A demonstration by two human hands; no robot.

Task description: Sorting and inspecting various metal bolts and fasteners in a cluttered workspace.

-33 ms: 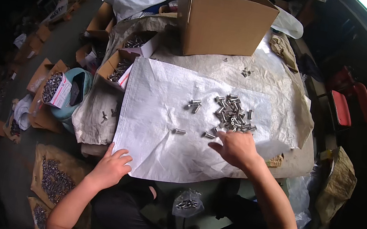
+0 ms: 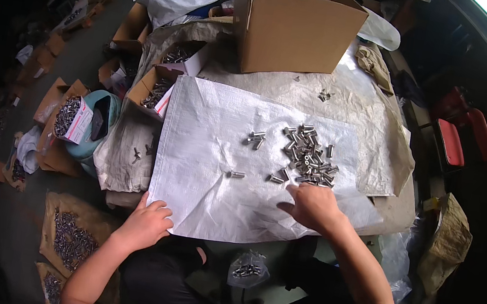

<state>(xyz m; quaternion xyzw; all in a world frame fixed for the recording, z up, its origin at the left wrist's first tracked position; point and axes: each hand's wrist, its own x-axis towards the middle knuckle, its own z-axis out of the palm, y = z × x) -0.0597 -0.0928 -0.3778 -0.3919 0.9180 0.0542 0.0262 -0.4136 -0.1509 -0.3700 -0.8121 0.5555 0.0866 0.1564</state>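
A white woven plastic sheet (image 2: 206, 146) lies over the near part of the worktable. On its right half is a loose heap of shiny metal bolts (image 2: 307, 152), with a few more bolts (image 2: 256, 138) and a single bolt (image 2: 236, 175) to the left. My right hand (image 2: 315, 208) is at the near edge of the heap, palm down, index finger and thumb apart; its other fingers are partly hidden. Flat on the sheet's near left corner rests my left hand (image 2: 148, 221), fingers spread.
A large cardboard box (image 2: 300, 37) stands at the back of the table. Small boxes of bolts (image 2: 157, 94) line its left side. A blue-green stool (image 2: 86, 149) holds another box and a dark phone. Below hangs a clear bag of bolts (image 2: 249, 270). A red chair (image 2: 450, 143) stands right.
My right hand has drawn slightly toward me, uncovering bolts at the heap's near edge. My left hand stays at the sheet's corner.
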